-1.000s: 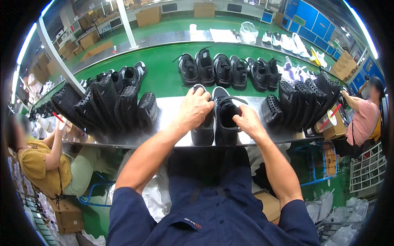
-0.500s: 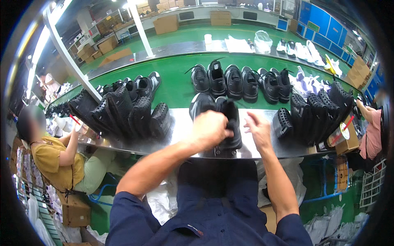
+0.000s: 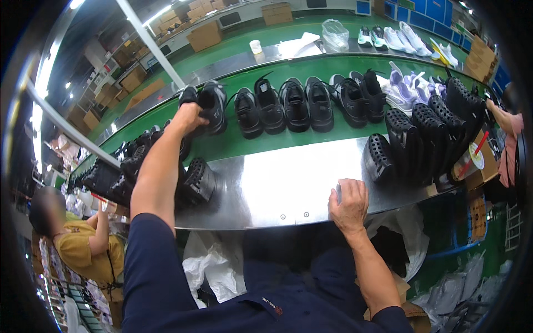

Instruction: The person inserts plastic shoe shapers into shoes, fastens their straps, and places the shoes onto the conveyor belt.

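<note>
My left hand (image 3: 190,117) reaches to the far left over the green belt. Its fingers are closed at the heel end of a black sneaker (image 3: 189,95), which it partly hides. Right beside that stands another black sneaker (image 3: 213,108) with a grey toe. My right hand (image 3: 350,204) rests at the front edge of the metal table (image 3: 261,183), fingers extended and holding nothing. A row of black sneakers (image 3: 294,105) stands on the belt to the right of my left hand.
Black perforated shoe-shaped pieces (image 3: 199,180) stand on the table's left, and more such pieces (image 3: 402,136) on its right. White and lilac sneakers (image 3: 402,94) lie behind the right group. A drink cup (image 3: 469,161) stands at far right. A person in yellow (image 3: 83,244) sits at left.
The pair of black sneakers in front of me has left the metal table. My left hand has swung to the far left of the belt; my right hand has dropped to the table edge.
</note>
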A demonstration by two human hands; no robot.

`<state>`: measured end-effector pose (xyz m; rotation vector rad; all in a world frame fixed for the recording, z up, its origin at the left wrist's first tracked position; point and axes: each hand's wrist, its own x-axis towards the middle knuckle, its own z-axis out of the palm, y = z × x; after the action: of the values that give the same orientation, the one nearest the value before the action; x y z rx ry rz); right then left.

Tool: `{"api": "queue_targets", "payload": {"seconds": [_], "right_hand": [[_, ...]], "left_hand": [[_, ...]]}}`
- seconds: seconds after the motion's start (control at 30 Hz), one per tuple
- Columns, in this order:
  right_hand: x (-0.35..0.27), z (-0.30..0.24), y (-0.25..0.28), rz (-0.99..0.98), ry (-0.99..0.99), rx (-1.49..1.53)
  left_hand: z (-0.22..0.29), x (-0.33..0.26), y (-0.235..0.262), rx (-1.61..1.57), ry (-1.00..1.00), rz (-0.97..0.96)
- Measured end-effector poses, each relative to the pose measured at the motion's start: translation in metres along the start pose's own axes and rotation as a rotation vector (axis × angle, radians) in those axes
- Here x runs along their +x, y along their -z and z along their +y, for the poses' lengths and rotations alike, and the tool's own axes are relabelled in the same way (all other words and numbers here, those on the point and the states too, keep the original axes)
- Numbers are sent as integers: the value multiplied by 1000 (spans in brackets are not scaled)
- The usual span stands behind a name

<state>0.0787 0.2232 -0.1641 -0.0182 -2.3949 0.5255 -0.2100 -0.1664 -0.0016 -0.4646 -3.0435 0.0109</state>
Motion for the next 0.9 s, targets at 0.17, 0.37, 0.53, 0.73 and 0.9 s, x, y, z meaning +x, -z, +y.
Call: {"api": "queue_targets", "payload": {"seconds": [0.17,0.37,0.53,0.73,0.9], "right_hand": [[2,-2,3,-15,13,23],[3,-2,4,-9,25,-24],[3,-3,0,-22,42,5],[1,-3,5,-46,7,-65],[-1,-1,2,-40,6,-36]], "left_hand": [[16,34,-39,417,-2,-250],[102,54,-50,-172,-283,-96],[130,87,-58,-326,-4,-301],[206,69,-82,-198,-270,31],[188,54,-42,-16,-128,23]]}}
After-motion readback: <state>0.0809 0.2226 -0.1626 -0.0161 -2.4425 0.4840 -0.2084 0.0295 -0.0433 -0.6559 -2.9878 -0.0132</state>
